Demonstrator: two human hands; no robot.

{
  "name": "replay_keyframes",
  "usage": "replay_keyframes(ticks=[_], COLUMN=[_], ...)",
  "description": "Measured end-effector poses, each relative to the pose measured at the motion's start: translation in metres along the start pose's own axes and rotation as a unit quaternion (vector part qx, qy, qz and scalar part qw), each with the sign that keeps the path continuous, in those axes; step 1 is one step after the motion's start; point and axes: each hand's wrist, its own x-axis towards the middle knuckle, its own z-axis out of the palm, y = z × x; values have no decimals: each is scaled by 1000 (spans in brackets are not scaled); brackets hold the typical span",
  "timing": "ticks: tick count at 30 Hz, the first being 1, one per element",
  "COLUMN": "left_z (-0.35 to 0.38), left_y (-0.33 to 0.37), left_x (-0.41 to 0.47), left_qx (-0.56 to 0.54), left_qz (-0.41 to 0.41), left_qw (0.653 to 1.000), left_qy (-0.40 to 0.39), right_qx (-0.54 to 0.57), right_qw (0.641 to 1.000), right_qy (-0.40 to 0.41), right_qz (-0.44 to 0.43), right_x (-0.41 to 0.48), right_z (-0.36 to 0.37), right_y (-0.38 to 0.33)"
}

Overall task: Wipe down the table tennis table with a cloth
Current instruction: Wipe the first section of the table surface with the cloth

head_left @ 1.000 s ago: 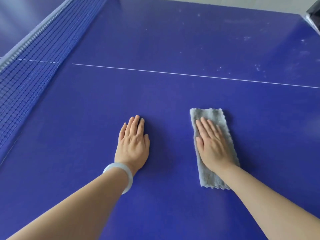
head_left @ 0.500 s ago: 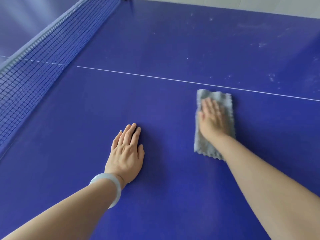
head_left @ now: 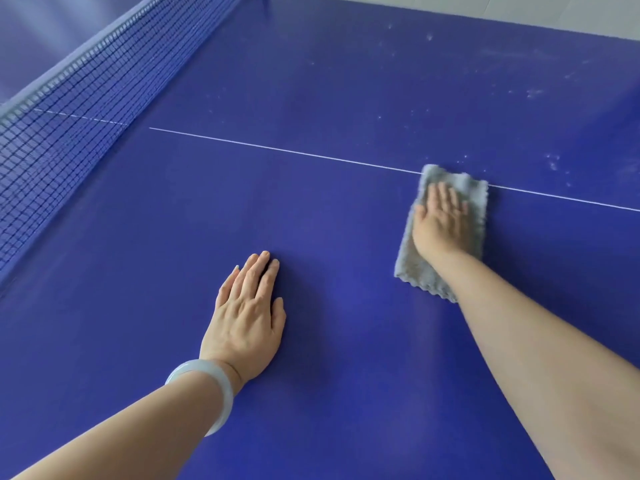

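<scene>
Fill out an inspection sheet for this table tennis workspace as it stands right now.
Surface: blue table with a white centre line; pale dust specks beyond the line, towards the right.
Job's things: grey cloth lies flat, its far end overlapping the line.
Clutter: nothing seen.
Hands: right hand presses flat on the cloth, fingers straight; left hand rests flat on the bare table, a pale bangle on its wrist.
Cables: nothing seen.
Surroundings: net on the left; pale floor past the far edge.
</scene>
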Motion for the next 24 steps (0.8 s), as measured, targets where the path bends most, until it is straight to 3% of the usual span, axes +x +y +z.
replay_keyframes(ticks=[2, 3, 6, 8, 11, 13, 16, 19, 21, 24], left_z=[-1, -2, -4, -5, -4, -2, -1, 0, 0, -2], left_y=[1, 2, 2, 2, 1, 0, -1, 0, 0, -1], left_x=[-1, -1, -1, -1, -1, -1, -1, -1, -1, -1], left_qx=[2, 3, 0, 2, -3, 2, 3, 1, 0, -6], left_qz=[0, -2, -2, 0, 0, 0, 3, -2, 0, 4], left_qw=[1000, 1000, 1000, 1000, 1000, 1000, 1000, 1000, 1000, 1000], left_qy=[-3, -5, -8, -9, -13, -12, -8, -2, -3, -6], right_qx=[9, 11, 18, 35, 29, 13, -3, 4, 9, 29], right_qw=[997, 997, 996, 983, 968, 983, 1000, 995, 994, 999], right_qy=[12, 26, 25, -24, -48, -18, 6, 12, 24, 38], right_qz=[72, 69, -79, -181, -244, -180, -12, 100, 109, -23], right_x=[-12, -21, -43, -49, -26, -7, 1, -22, -45, -90], right_z=[-1, 1, 17, 25, 22, 15, -1, -6, 2, 23], right_y=[2, -15, -99, -145, -134, -81, 18, 47, 10, -82])
